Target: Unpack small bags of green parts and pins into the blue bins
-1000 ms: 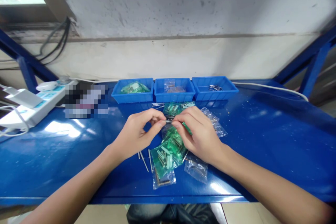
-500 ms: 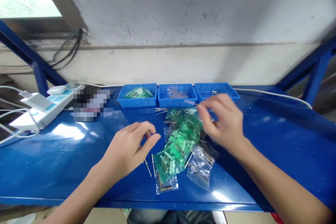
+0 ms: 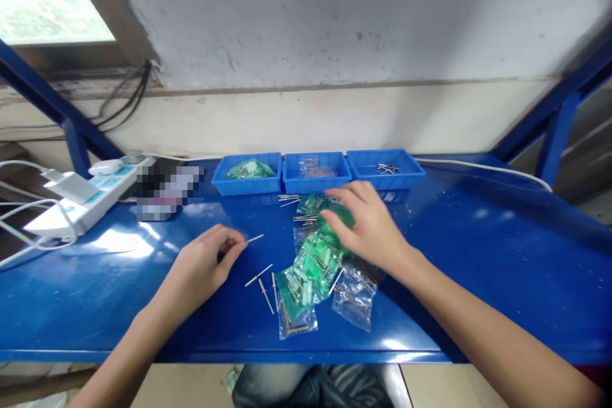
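Note:
My left hand [image 3: 205, 258] is closed in a pinch on a thin metal pop rivet [image 3: 255, 238], whose pin sticks out to the right past the fingertips. Below it on the blue table, several loose rivets [image 3: 266, 296] lie beside the pile of bags. With thumb and fingers apart, my right hand [image 3: 366, 223] is over the upper part of the green plastic bags [image 3: 315, 258], covering some of them; whether it touches them I cannot tell. Clear plastic bags [image 3: 354, 299] with small metal parts lie at the pile's lower right, and another clear bag [image 3: 297, 324] is at its bottom end.
Three blue bins stand along the back: a left bin [image 3: 246, 187] with green bags, a middle bin [image 3: 318, 186] with clear bags, a right bin [image 3: 392, 183] with loose rivets. More rivets [image 3: 289, 197] lie before them. A white power strip [image 3: 90, 197] with cables is at left.
My left hand has moved left and up slightly, a rivet now showing in its fingers. My right hand has come down and left from near the right bin to the green bags, its fingers spreading.

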Tool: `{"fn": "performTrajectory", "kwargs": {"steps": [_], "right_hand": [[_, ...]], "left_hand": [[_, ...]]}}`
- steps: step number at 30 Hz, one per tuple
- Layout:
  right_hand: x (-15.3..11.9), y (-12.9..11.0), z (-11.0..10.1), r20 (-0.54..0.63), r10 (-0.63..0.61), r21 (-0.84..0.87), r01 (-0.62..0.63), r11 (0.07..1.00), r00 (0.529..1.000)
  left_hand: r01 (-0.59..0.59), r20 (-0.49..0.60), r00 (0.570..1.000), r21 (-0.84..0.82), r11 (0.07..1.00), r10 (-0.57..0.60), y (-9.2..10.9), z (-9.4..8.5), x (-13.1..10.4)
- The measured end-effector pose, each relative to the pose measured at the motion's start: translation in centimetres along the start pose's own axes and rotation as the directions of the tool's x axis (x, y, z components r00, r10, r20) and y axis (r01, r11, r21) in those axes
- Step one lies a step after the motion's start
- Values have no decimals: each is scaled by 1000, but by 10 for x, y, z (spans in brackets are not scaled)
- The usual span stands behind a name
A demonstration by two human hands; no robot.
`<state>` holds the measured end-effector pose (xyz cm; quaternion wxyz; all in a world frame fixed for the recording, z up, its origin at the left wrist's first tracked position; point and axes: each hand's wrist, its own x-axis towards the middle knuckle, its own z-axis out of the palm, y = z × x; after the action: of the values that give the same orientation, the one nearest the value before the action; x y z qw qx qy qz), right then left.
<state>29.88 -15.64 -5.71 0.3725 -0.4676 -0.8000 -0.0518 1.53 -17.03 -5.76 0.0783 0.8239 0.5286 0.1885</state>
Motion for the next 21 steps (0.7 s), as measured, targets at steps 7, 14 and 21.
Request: {"fn": "performTrajectory", "kwargs": {"steps": [7, 14, 21], "right_hand": [[-8, -19, 9, 75, -182, 90, 175, 980, 981], [-4, -8, 6, 59, -112, 96, 106, 990, 992], [-6, -12, 8, 75, -50, 144, 39, 989, 996]], "left_hand": [[-188, 91, 969, -327, 926, 229, 50, 3, 65], [-146, 106, 973, -413, 899, 206, 57, 20, 76], [-218, -43, 975, -384, 897, 219, 55, 20, 64]]}}
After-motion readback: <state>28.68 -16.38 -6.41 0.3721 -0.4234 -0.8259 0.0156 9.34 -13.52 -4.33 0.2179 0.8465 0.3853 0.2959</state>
